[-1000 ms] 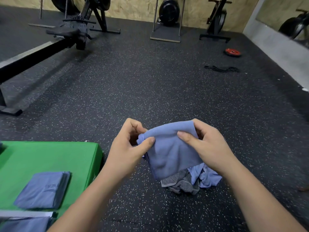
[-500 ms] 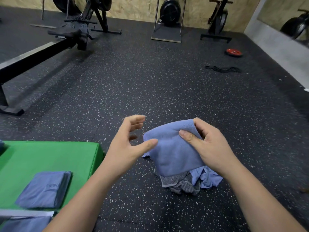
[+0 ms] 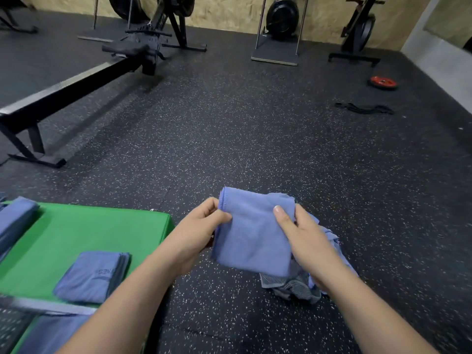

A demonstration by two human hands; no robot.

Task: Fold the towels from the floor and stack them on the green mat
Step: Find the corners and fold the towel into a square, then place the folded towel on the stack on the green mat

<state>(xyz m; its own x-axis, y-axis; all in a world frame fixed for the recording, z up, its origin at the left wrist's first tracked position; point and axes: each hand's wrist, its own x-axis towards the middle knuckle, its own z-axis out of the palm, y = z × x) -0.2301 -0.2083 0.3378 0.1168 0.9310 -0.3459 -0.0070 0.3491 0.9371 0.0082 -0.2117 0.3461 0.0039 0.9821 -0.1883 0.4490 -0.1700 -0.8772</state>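
Both hands are holding 1 blue towel (image 3: 252, 233) up between them, off the floor (image 3: 255, 136). The left hand (image 3: 204, 226) is pinching its left edge near the top corner, thumb in front; the right hand (image 3: 304, 236) is gripping its right side, thumb lying across the front. Just under the right hand, a crumpled heap of towels (image 3: 293, 287) is lying on the floor. Left of the left hand, the green mat (image 3: 102, 226) is carrying 1 folded towel (image 3: 92, 277), with another stack (image 3: 15, 218) lying further left.

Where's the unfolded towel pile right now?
In the head view, the unfolded pile lies on the floor right of centre, partly hidden behind the held blue towel and right hand, right of the green mat.
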